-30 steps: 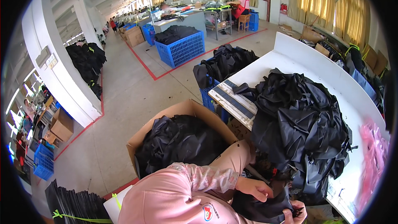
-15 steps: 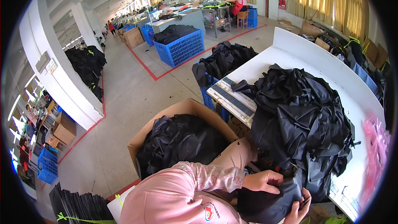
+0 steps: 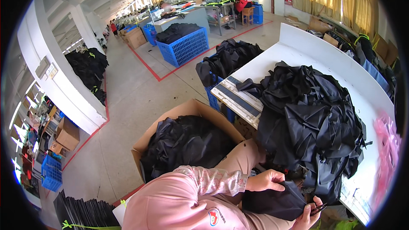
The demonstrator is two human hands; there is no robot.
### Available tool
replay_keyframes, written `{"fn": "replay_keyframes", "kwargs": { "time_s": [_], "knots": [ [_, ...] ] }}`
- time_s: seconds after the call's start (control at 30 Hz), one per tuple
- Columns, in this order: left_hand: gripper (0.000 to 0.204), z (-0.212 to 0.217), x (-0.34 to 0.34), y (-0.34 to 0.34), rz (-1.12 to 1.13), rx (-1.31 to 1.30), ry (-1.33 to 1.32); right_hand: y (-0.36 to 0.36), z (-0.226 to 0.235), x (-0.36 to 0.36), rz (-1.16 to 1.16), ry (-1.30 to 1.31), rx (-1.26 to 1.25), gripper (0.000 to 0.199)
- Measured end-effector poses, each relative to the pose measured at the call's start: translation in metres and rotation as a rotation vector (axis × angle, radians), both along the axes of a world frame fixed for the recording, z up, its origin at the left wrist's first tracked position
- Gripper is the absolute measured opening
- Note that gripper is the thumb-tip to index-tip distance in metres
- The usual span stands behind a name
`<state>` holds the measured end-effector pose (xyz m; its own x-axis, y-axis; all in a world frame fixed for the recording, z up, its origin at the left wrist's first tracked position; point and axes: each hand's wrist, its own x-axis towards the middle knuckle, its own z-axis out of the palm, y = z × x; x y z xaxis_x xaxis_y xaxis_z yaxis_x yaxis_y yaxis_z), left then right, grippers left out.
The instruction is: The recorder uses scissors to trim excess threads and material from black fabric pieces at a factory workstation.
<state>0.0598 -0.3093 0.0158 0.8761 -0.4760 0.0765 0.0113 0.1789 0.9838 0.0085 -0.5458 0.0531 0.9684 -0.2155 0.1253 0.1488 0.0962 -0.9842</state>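
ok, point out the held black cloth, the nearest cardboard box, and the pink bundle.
Held black cloth [image 3: 272, 202]: head view, middle of its visible face.
Nearest cardboard box [image 3: 210, 113]: head view, inside of its right wall.
Pink bundle [image 3: 387, 157]: head view, its middle.

Passing room runs along the white, raised-edged tabletop [image 3: 362, 174] at right; the crumpled black fabric heap [image 3: 311, 119] blocks its middle, the open brown cardboard box [image 3: 219, 118] the lower centre

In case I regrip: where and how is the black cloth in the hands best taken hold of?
Probably pinch the black cloth by its upper edge between left hand and right hand, from the side of the black heap: that stretch is uncovered and the sheet looks thin.
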Motion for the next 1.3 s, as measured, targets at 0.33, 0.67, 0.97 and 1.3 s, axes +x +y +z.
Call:
{"fn": "replay_keyframes", "kwargs": {
  "time_s": [0.33,0.67,0.97,1.3],
  "knots": [
    [0.014,0.0,0.002,-0.005,0.182,-0.3,0.254,0.01,-0.029,-0.004,0.298,0.102,-0.062,0.046],
    [0.009,-0.01,-0.005,-0.003,0.07,-0.33,0.407,-0.005,0.011,-0.004,-0.085,0.154,0.271,0.045],
    [0.007,0.0,-0.001,-0.003,0.026,-0.314,0.389,-0.001,0.024,-0.011,-0.162,0.108,0.158,0.042],
    [0.026,-0.01,-0.005,-0.012,0.212,-0.185,0.435,-0.005,0.007,-0.01,-0.143,0.112,0.112,0.027]
  ]
}}
